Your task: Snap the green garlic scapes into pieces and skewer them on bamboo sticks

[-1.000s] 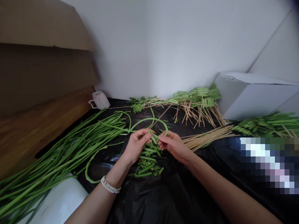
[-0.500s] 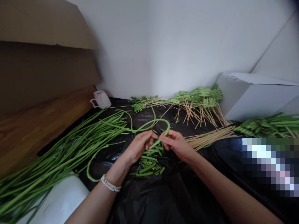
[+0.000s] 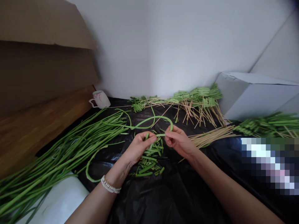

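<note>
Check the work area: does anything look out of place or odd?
The white mug looks out of place: tableware at the edge of the black sheet, near the long green stems. It appears tilted, though lens distortion may explain that.

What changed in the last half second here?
The left hand, whose fingers looked loosened, now pinches the stalk. The right hand, holding it too, has shifted slightly right, and the stalk's bend with it. The mug, cut pieces and sticks stayed as they were.
</note>
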Action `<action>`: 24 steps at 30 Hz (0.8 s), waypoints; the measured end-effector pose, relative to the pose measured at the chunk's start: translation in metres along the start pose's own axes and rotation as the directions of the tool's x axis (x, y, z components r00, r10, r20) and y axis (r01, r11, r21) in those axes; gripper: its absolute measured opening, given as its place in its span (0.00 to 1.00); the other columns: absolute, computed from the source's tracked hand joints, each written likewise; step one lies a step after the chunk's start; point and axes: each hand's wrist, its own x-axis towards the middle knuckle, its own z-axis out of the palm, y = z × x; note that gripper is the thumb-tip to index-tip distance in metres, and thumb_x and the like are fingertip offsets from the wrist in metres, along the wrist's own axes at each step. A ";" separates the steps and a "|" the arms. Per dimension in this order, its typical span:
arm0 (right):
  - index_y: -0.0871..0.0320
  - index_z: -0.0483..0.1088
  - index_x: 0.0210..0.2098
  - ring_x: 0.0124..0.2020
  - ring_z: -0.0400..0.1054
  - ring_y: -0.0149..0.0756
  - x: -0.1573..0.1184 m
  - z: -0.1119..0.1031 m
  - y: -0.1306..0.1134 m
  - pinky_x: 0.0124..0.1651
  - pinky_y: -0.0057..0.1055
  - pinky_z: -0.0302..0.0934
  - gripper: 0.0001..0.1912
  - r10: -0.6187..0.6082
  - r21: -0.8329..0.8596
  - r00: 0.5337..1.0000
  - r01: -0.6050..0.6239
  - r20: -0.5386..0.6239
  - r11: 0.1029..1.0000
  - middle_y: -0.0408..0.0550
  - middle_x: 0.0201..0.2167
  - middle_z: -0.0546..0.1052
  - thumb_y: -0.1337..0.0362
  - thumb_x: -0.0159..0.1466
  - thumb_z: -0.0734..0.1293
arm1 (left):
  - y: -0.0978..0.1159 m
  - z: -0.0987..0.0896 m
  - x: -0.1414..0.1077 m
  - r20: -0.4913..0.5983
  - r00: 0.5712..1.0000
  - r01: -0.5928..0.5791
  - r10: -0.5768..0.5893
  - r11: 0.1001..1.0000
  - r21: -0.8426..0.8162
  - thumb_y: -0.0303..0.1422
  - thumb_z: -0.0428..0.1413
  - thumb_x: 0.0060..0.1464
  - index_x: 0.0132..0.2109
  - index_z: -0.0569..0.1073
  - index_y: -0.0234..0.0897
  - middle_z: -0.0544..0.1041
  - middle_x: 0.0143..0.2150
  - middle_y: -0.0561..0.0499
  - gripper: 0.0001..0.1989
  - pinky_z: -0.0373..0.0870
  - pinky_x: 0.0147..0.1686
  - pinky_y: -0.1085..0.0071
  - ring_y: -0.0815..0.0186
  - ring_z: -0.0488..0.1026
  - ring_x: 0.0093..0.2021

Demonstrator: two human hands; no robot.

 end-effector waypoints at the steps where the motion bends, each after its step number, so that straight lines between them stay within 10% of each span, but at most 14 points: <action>1: 0.56 0.67 0.26 0.18 0.59 0.24 0.000 0.001 0.001 0.21 0.24 0.48 0.13 -0.009 -0.016 1.000 0.009 -0.002 1.000 0.37 0.19 0.70 0.61 0.53 0.75 | -0.001 0.001 0.001 -0.039 0.999 -0.019 0.017 0.998 -0.051 0.41 0.65 0.47 0.31 0.72 0.32 0.58 0.19 0.60 0.16 0.43 0.19 0.77 0.78 0.48 0.19; 12: 0.57 0.71 0.28 0.22 0.64 0.27 -0.007 0.009 0.018 0.24 0.25 0.56 0.11 -0.022 -0.329 0.992 0.062 0.124 0.942 0.41 0.23 0.74 0.59 0.54 0.74 | 0.008 -0.022 0.016 -0.278 0.960 -0.122 -0.031 0.847 -0.517 0.32 0.65 0.47 0.30 0.69 0.32 0.66 0.26 0.56 0.12 0.58 0.21 0.82 0.77 0.62 0.23; 19: 0.57 0.75 0.30 0.23 0.61 0.27 -0.005 0.006 0.017 0.28 0.27 0.56 0.10 -0.052 -0.412 0.994 0.088 0.097 0.907 0.40 0.24 0.72 0.58 0.53 0.75 | 0.004 -0.004 0.005 -0.060 0.997 -0.045 0.045 0.999 -0.010 0.42 0.57 0.55 0.32 0.70 0.34 0.68 0.24 0.55 0.14 0.43 0.16 0.78 0.77 0.54 0.18; 24: 0.55 0.77 0.32 0.36 0.66 0.35 -0.004 0.003 0.019 0.42 0.33 0.59 0.08 -0.126 -0.477 0.980 0.184 0.153 0.859 0.44 0.32 0.73 0.59 0.55 0.74 | 0.001 -0.002 0.002 0.073 0.991 -0.127 0.114 0.969 0.214 0.42 0.62 0.51 0.36 0.72 0.34 0.67 0.24 0.56 0.15 0.54 0.24 0.77 0.74 0.59 0.23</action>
